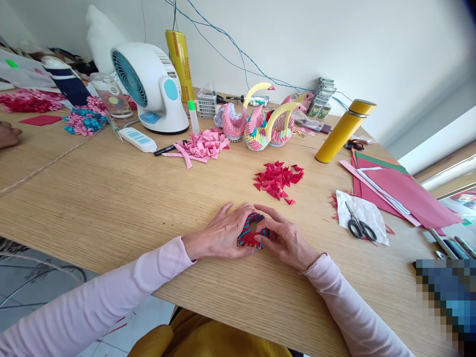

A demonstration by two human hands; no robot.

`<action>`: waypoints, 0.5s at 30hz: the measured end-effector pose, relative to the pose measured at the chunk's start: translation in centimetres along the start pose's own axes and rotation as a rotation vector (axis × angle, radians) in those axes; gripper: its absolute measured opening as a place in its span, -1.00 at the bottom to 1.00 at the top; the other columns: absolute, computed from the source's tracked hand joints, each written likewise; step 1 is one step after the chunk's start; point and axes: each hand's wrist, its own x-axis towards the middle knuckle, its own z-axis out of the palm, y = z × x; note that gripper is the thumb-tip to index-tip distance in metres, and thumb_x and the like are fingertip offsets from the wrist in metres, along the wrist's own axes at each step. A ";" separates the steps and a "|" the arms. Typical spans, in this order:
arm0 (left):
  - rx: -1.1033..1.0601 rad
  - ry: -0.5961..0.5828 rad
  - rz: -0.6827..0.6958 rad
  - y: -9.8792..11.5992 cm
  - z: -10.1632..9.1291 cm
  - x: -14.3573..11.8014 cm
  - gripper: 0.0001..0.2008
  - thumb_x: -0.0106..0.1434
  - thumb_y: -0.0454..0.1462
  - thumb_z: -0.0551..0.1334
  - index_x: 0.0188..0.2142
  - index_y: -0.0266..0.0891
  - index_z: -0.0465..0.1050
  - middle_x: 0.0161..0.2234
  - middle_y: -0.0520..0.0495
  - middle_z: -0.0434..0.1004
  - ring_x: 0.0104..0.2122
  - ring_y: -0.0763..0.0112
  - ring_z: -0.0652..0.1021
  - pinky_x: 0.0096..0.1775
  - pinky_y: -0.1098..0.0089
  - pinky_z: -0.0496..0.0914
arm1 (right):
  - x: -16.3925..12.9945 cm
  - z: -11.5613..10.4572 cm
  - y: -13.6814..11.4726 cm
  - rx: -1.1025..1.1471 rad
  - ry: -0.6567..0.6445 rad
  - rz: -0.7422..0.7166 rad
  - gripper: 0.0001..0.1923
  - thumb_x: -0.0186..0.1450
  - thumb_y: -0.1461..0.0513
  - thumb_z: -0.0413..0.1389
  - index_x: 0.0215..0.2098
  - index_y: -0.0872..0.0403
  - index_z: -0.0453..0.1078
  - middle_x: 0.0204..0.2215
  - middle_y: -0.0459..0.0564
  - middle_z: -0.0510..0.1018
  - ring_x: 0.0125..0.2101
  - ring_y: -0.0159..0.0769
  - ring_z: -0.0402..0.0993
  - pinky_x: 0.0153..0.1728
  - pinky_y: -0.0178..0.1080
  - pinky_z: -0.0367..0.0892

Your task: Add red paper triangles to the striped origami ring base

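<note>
A small ring of folded red and blue paper pieces (pixel 252 229) rests on the wooden table (pixel 111 198) near its front edge. My left hand (pixel 219 233) cups the ring's left side and my right hand (pixel 284 238) cups its right side, fingers curled around it. A loose pile of red folded triangles (pixel 277 179) lies just beyond my hands. Further back sits a heap of pink folded pieces (pixel 203 145).
Paper swans (pixel 260 124) stand at the back centre beside a white fan (pixel 148 87), a yellow flask (pixel 344 131) and a glue bottle (pixel 193 116). Scissors (pixel 359 225) lie on white paper at right, near red paper sheets (pixel 405 191). Another person's hand (pixel 7 135) rests at the far left.
</note>
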 end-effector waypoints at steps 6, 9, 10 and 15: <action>-0.018 0.020 -0.025 0.5 0.0 0.2 -0.26 0.13 -0.04 0.26 0.19 -0.12 -0.07 0.19 -0.23 0.17 0.21 0.04 0.21 0.22 -0.05 -0.07 | -0.1 0.0 0.3 -0.008 0.014 -0.016 -0.91 0.29 0.21 0.08 -0.24 0.00 0.39 0.17 0.07 0.28 0.01 -0.16 0.41 -0.03 -0.14 0.35; -0.046 0.041 -0.056 0.8 0.0 0.2 -0.21 0.13 0.00 0.26 0.22 -0.09 -0.13 0.20 -0.20 0.17 0.19 0.09 0.25 0.23 -0.03 -0.08 | 0.0 -0.5 0.6 -0.034 0.015 0.005 -0.90 0.30 0.18 0.08 -0.26 0.01 0.40 0.16 0.09 0.27 -0.05 -0.18 0.45 -0.09 -0.14 0.38; -0.052 0.029 -0.059 0.9 -0.1 0.1 -0.16 0.13 0.02 0.26 0.24 -0.10 -0.18 0.22 -0.22 0.13 0.21 0.09 0.22 0.24 -0.03 -0.10 | 0.0 -0.8 0.7 -0.041 0.002 0.018 -0.89 0.30 0.17 0.07 -0.27 0.01 0.40 0.16 0.09 0.26 -0.11 -0.20 0.47 -0.14 -0.16 0.40; -0.086 -0.163 -0.002 -0.6 -1.5 0.6 -0.15 0.26 0.07 0.08 0.31 -0.18 -0.40 0.34 -0.27 -0.24 0.31 0.05 -0.07 0.23 -0.03 -0.12 | 0.8 -2.3 1.3 -0.007 -0.107 -0.004 -0.87 0.30 0.15 0.07 -0.27 0.02 0.40 0.09 0.09 0.30 -0.32 -0.34 0.47 -0.34 -0.25 0.43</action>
